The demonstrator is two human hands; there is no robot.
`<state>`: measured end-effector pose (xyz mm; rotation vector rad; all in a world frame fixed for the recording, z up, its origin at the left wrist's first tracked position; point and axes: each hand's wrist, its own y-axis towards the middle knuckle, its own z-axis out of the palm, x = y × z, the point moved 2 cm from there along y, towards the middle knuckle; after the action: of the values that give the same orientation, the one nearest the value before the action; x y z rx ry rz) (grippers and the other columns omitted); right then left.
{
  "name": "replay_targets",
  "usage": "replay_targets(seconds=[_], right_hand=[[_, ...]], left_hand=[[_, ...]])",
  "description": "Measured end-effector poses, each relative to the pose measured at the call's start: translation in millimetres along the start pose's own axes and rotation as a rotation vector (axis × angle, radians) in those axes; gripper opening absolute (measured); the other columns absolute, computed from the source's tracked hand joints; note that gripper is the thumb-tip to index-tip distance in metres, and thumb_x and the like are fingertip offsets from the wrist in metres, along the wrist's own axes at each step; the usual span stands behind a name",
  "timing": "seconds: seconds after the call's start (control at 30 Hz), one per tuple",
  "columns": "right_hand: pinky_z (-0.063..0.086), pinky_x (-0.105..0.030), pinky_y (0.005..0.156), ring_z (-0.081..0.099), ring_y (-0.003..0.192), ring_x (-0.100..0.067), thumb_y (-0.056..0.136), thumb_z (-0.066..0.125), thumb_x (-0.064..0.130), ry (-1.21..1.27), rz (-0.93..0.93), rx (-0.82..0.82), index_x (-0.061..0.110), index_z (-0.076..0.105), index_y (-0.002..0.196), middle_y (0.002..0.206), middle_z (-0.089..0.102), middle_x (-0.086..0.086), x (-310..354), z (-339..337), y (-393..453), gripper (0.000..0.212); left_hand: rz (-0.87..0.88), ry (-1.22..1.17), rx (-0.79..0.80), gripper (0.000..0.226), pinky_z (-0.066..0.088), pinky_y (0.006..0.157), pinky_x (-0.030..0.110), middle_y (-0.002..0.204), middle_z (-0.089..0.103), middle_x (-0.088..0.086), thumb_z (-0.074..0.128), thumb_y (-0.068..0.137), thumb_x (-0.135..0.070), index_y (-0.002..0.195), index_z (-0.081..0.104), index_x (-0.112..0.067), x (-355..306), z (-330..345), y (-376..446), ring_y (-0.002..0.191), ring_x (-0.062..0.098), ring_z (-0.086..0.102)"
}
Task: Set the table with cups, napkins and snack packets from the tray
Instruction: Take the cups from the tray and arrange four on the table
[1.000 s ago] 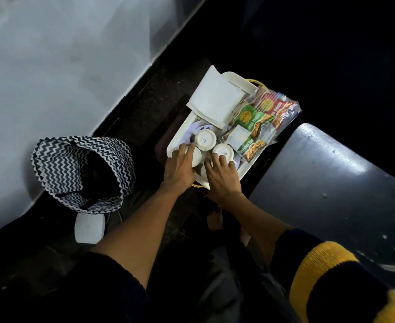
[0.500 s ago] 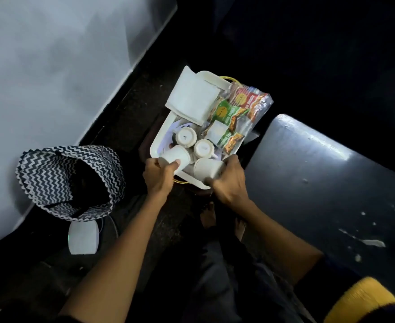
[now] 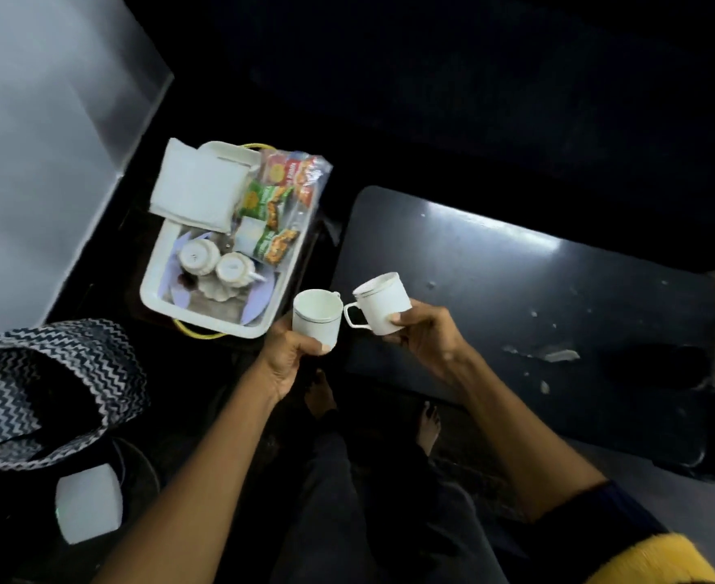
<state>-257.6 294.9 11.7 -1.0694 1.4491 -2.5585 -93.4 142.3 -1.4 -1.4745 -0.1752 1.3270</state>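
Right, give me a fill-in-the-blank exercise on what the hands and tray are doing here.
1. The left hand holds a white ____.
2. The cup in the right hand is over the dark ____.
3. ____ cups remain upside down in the tray.
4. The white napkins lie beside the snack ____.

Missing words: cup; table; Two; packets

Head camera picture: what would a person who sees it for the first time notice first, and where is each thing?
First come the two white cups in the middle: the left hand holds one cup mouth up, and the right hand holds the other cup, tilted. Behind them on the left, the white tray holds two upturned cups, folded napkins and bright snack packets. The dark table lies to the right.
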Motion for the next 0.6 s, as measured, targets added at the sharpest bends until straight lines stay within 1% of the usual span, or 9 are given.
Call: replay_targets(seconds=[0.07, 0.1, 0.13, 0.2, 0.27, 0.37, 0.43, 0.53, 0.6], right_hand=[[0.046, -0.025, 0.064, 0.062, 0.082, -0.024, 0.058, 0.065, 0.007, -0.012, -0.023, -0.023, -0.002, 0.064, 0.111, 0.093, 0.069, -0.012, -2, -34, -15, 0.054], [0.044, -0.028, 0.067, 0.061, 0.083, -0.028, 0.054, 0.069, 0.007, -0.026, -0.024, -0.044, -0.004, 0.065, 0.105, 0.091, 0.068, -0.015, -3, -52, -21, 0.052], [0.044, -0.032, 0.074, 0.060, 0.087, -0.033, 0.050, 0.073, 0.008, -0.039, -0.029, -0.071, -0.009, 0.065, 0.103, 0.094, 0.066, -0.020, -4, -70, -28, 0.056], [0.049, -0.036, 0.083, 0.064, 0.097, -0.036, 0.042, 0.079, 0.013, -0.089, -0.018, -0.153, -0.017, 0.059, 0.115, 0.106, 0.067, -0.028, -12, -105, -33, 0.081], [0.053, -0.034, 0.081, 0.067, 0.107, -0.034, 0.039, 0.084, 0.016, -0.166, -0.021, -0.217, -0.004, 0.055, 0.126, 0.117, 0.069, -0.022, -20, -137, -40, 0.093], [0.051, -0.025, 0.073, 0.063, 0.097, -0.017, 0.052, 0.082, 0.001, -0.277, -0.038, -0.314, 0.015, 0.053, 0.122, 0.110, 0.066, -0.001, -29, -177, -50, 0.078], [0.051, -0.023, 0.070, 0.064, 0.095, -0.018, 0.056, 0.083, -0.005, -0.347, -0.037, -0.391, 0.016, 0.057, 0.118, 0.106, 0.067, -0.001, -38, -204, -49, 0.070], [0.051, -0.024, 0.069, 0.065, 0.103, -0.025, 0.039, 0.088, 0.015, -0.500, -0.016, -0.504, 0.016, 0.061, 0.116, 0.110, 0.068, -0.003, -54, -234, -41, 0.082], [0.043, -0.017, 0.060, 0.059, 0.101, -0.022, 0.044, 0.093, 0.020, -0.622, 0.024, -0.540, 0.014, 0.057, 0.119, 0.113, 0.063, -0.002, -66, -247, -36, 0.084]], left_hand=[[0.042, 0.096, -0.063, 0.073, 0.052, 0.075, 0.032, 0.100, 0.071, 0.008, 0.074, 0.037, 0.001, 0.109, 0.068, -0.010, 16, 33, -1, 0.095, 0.026, 0.064], [0.053, 0.135, -0.112, 0.076, 0.053, 0.072, 0.031, 0.103, 0.070, 0.007, 0.075, 0.039, 0.002, 0.114, 0.065, -0.010, 23, 49, -2, 0.095, 0.024, 0.064], [0.060, 0.166, -0.159, 0.079, 0.053, 0.068, 0.028, 0.105, 0.068, 0.005, 0.078, 0.041, 0.003, 0.117, 0.061, -0.011, 30, 65, -4, 0.095, 0.022, 0.063], [0.078, 0.228, -0.215, 0.081, 0.052, 0.062, 0.020, 0.108, 0.062, 0.001, 0.087, 0.048, 0.006, 0.119, 0.054, -0.013, 43, 92, -6, 0.097, 0.017, 0.060], [0.119, 0.341, -0.248, 0.078, 0.051, 0.067, 0.020, 0.110, 0.059, -0.001, 0.090, 0.056, 0.002, 0.120, 0.050, -0.017, 62, 118, -6, 0.097, 0.015, 0.058], [0.160, 0.499, -0.338, 0.082, 0.048, 0.080, 0.026, 0.108, 0.058, -0.004, 0.095, 0.052, -0.009, 0.119, 0.050, -0.021, 93, 144, -3, 0.094, 0.012, 0.057], [0.160, 0.598, -0.380, 0.083, 0.050, 0.088, 0.030, 0.113, 0.059, -0.004, 0.096, 0.047, -0.016, 0.115, 0.050, -0.028, 117, 155, 5, 0.100, 0.016, 0.058], [0.160, 0.734, -0.398, 0.083, 0.052, 0.094, 0.037, 0.116, 0.061, -0.002, 0.095, 0.043, -0.020, 0.112, 0.050, -0.034, 149, 161, 21, 0.109, 0.021, 0.058], [0.166, 0.827, -0.390, 0.082, 0.053, 0.092, 0.042, 0.115, 0.063, 0.000, 0.094, 0.046, -0.020, 0.115, 0.051, -0.031, 164, 165, 32, 0.110, 0.024, 0.059]])
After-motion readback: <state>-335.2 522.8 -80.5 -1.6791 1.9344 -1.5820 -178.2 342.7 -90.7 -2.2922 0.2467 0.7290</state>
